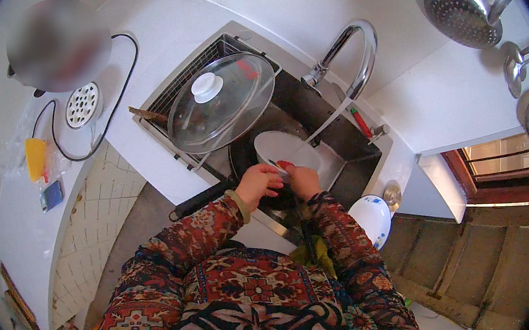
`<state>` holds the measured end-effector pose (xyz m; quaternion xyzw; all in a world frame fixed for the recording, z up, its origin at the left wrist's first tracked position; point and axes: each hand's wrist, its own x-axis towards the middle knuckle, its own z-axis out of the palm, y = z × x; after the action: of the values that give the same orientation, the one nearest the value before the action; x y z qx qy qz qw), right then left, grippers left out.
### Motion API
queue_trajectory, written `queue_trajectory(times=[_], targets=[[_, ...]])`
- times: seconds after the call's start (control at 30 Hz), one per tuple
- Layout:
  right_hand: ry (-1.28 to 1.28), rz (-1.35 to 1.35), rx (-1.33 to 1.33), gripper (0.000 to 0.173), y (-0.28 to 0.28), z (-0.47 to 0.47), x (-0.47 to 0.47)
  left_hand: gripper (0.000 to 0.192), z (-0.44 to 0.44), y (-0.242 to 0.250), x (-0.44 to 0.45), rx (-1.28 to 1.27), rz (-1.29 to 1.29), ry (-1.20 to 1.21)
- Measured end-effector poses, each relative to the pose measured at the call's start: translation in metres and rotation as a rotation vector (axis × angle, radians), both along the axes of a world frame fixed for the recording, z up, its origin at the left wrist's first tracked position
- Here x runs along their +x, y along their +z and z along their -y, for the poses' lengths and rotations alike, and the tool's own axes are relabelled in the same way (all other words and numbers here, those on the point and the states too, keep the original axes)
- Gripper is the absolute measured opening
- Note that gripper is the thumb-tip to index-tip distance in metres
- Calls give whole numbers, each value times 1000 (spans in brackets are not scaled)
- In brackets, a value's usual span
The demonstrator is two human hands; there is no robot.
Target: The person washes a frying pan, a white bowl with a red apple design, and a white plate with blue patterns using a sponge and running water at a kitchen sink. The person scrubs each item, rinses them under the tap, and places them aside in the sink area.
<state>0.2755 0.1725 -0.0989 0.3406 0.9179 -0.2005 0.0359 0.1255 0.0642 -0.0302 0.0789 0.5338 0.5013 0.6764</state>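
Observation:
Both hands are over the sink, in front of a whitish bowl (294, 143). My right hand (304, 181) grips a small red object (285, 164) at its fingertips; its kind is hard to make out. Close beside it is my left hand (258, 186), fingers bent, at a thin pale and dark piece between the hands. Whether the left fingers hold that piece is unclear. From the chrome faucet (365, 59) a stream of water (331, 121) runs into the bowl. Under and beside the bowl is a black pan (239, 156), its handle (206, 198) passing over the sink's front edge.
A glass lid with a white knob (207, 87) leans over the wire rack (202, 70) in the sink. A red-handled knife (360, 122) lies behind the basin. A white plate (370, 216) stands at right. Steel ladles and a skimmer (462, 13) hang on the wall.

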Motion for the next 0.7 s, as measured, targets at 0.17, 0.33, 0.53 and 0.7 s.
queue_trajectory(times=[0.17,0.33,0.53,0.7], targets=[[-99,49,-61,23,9,-19,-10,26,4,-5,-9,10,-19,27],[-329,-322,-482,23,15,-50,-4,22,2,1,-12,38,-41,74],[-766,-866,-1035,26,68,-50,2,22,-2,4,-11,61,-24,65],[-806,-1016,-1110,25,77,-48,0,24,-5,17,-5,63,-52,37]])
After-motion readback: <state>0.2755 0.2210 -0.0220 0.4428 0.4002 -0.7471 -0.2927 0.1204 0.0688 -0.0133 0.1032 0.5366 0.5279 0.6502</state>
